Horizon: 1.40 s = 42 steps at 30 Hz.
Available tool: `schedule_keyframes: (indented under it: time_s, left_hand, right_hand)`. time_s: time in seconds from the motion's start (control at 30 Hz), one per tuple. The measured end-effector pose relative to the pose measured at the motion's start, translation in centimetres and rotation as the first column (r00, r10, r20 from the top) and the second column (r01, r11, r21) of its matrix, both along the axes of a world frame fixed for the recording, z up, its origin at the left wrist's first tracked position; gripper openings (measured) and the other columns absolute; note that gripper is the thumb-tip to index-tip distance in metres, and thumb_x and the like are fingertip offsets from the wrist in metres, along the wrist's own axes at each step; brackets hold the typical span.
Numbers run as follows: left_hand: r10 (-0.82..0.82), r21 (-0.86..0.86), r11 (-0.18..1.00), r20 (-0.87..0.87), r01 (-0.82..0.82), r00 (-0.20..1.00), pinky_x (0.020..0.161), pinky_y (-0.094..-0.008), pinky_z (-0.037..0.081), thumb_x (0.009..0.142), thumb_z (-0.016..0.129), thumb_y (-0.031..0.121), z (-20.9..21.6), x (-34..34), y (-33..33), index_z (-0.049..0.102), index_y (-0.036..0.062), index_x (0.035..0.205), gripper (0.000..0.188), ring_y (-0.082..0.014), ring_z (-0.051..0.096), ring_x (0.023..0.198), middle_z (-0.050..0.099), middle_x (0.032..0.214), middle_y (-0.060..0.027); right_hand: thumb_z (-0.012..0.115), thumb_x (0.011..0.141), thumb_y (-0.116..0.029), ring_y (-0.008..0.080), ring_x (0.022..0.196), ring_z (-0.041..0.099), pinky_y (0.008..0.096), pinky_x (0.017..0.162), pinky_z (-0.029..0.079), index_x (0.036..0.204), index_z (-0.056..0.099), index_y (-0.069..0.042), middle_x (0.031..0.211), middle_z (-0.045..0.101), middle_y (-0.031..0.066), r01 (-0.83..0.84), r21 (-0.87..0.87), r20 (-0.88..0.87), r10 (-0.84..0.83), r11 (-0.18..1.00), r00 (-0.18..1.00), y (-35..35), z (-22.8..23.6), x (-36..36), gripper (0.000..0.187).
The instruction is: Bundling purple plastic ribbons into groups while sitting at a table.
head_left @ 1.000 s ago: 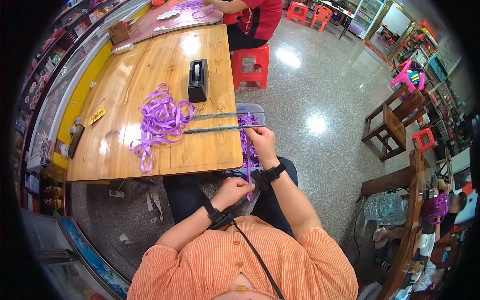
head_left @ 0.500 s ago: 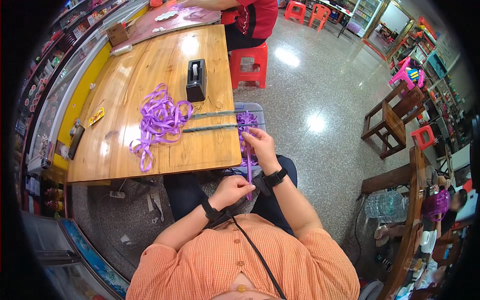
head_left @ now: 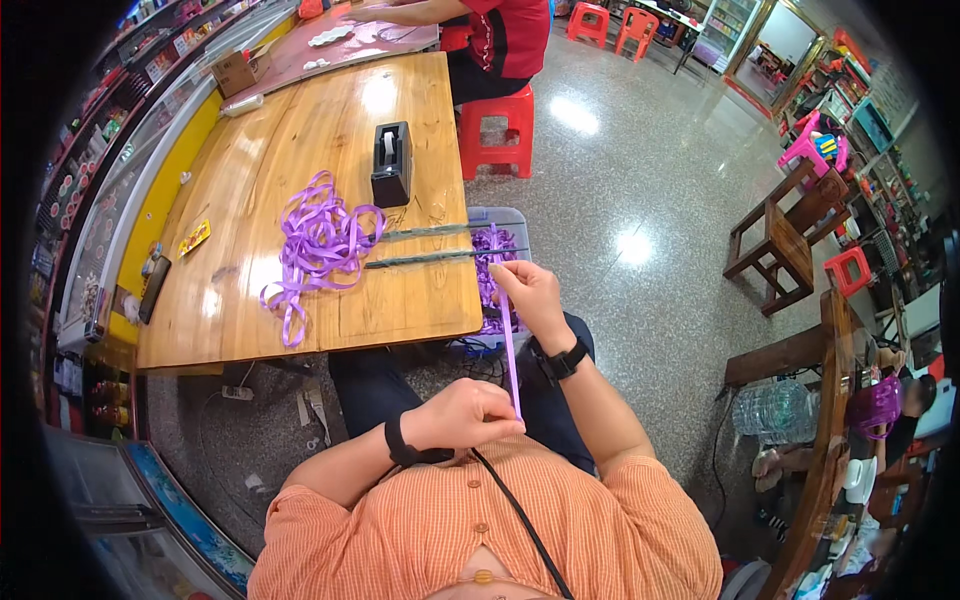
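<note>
A purple ribbon (head_left: 511, 362) runs taut between my two hands, in front of the table's right corner. My left hand (head_left: 462, 414) pinches its lower end close to my chest. At the upper part, my right hand (head_left: 533, 298) grips the ribbon between thumb and fingers, beside two dark thin sticks (head_left: 425, 258) that jut over the table edge. Under the sticks' ends, a clear plastic bin (head_left: 513, 217) holds many purple ribbon pieces. A loose heap of purple ribbon (head_left: 322, 240) lies on the wooden table (head_left: 225, 300), touching or near the sticks' left ends.
A black tape dispenser (head_left: 392, 165) stands on the table behind the sticks. A yellow packet (head_left: 194, 236) lies at the left. Beyond, a person in red (head_left: 505, 40) sits on a red stool (head_left: 497, 135) at a pink-topped table. A wooden chair (head_left: 785, 240) stands to the right.
My left hand has drawn down toward my chest, stretching the ribbon longer. My right hand has shifted slightly right and down, still gripping it.
</note>
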<state>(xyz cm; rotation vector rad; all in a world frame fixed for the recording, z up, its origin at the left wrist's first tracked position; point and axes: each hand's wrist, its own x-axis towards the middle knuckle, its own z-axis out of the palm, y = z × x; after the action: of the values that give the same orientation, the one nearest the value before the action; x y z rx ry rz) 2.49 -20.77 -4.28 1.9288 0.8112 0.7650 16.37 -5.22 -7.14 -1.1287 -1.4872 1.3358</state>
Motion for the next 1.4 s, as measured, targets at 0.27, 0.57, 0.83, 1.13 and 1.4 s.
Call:
schedule_keyframes:
  time_s: [0.27, 0.57, 0.83, 1.13, 1.4]
  left_hand:
    - [-0.048, -0.017, 0.999, 0.147, 0.051, 0.988, 0.072, -0.0302, 0.055, 0.084, 0.076, 0.012, 5.0, -1.3, 1.0, 0.076, 0.0025, 0.095, 0.015, -0.0216, 0.070, 0.081, 0.073, 0.090, -0.0104]
    - [0.343, -0.062, 0.938, 0.327, -0.342, 0.881, 0.078, -0.0282, 0.055, 0.091, 0.067, 0.006, 12.8, -3.5, 8.3, 0.062, 0.0027, 0.125, 0.035, -0.0159, 0.068, 0.088, 0.073, 0.103, -0.0103]
    - [0.588, 0.042, 0.782, 0.281, -0.622, 0.759, 0.065, -0.0234, 0.052, 0.090, 0.069, 0.011, 8.4, -6.6, 20.0, 0.067, 0.0011, 0.116, 0.027, -0.0075, 0.063, 0.075, 0.072, 0.091, -0.0069]
    - [0.483, 0.033, 0.875, -0.081, -0.482, 0.872, 0.068, -0.0274, 0.052, 0.090, 0.068, 0.017, 4.0, -6.9, 21.8, 0.072, -0.0017, 0.100, 0.021, -0.0123, 0.065, 0.075, 0.071, 0.082, -0.0056]
    - [0.398, 0.303, 0.912, -0.492, -0.276, 0.774, 0.100, -0.0436, 0.040, 0.092, 0.059, 0.025, 0.1, -5.7, 23.8, 0.073, 0.0042, 0.099, 0.026, -0.0317, 0.059, 0.109, 0.070, 0.105, -0.0132]
  right_hand:
    - [0.070, 0.075, 0.007, 0.0283, 0.068, 0.063, 0.0346, 0.062, 0.051, 0.109, 0.070, -0.005, 0.076, 0.065, 0.0107, -0.261, 0.769, 0.254, 0.097, 0.584, 0.962, -3.3, 1.4, 3.9, 0.036]
    - [0.068, 0.077, -0.001, 0.0285, 0.072, 0.061, 0.0380, 0.063, 0.051, 0.093, 0.073, -0.007, 0.075, 0.063, 0.0090, -0.223, 0.918, 0.292, -0.175, 0.329, 0.940, 6.3, 8.8, 2.2, 0.018]
    - [0.071, 0.081, -0.017, 0.0328, 0.079, 0.065, 0.0410, 0.070, 0.053, 0.085, 0.075, -0.007, 0.080, 0.066, 0.0130, -0.248, 0.758, 0.382, -0.102, 0.603, 0.918, 16.8, 3.0, -2.2, 0.011]
    - [0.069, 0.090, -0.023, 0.0097, 0.065, 0.059, 0.0265, 0.058, 0.048, 0.090, 0.073, -0.004, 0.076, 0.066, 0.0006, -0.401, -0.234, 0.179, 0.445, 0.885, 0.878, 17.9, -2.7, -1.4, 0.020]
    - [0.060, 0.095, -0.021, 0.0091, 0.056, 0.056, 0.0248, 0.050, 0.044, 0.089, 0.067, -0.002, 0.066, 0.060, -0.0014, -0.458, -0.710, -0.242, 0.426, 0.535, 0.872, 11.6, -9.6, -0.3, 0.021]
